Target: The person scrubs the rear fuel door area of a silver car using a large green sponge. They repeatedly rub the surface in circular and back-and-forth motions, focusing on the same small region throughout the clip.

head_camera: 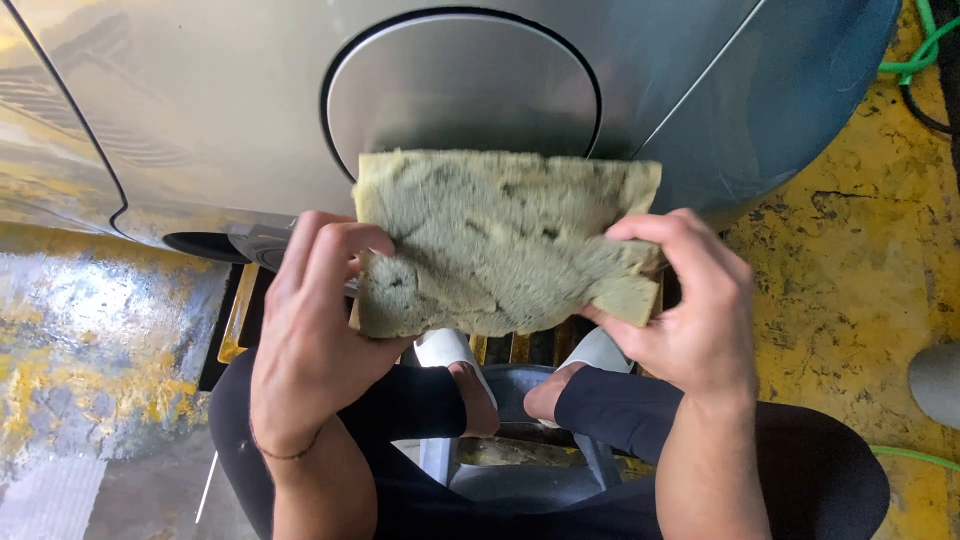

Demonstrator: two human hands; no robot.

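I hold a large, worn, greenish-yellow sponge (495, 240) flat in front of me with both hands. My left hand (315, 320) grips its left edge, fingers curled over the top. My right hand (685, 310) pinches its right edge, where a corner is folded under. Behind the sponge is the silver side of a car (250, 110) with a round fuel-filler flap (465, 90).
My legs in dark trousers and my feet in white slippers (450, 350) show below the sponge, over a grey plastic stool (520, 470). The floor (850, 260) is worn yellow paint, wet at the left. A green hose (915, 60) lies at the top right.
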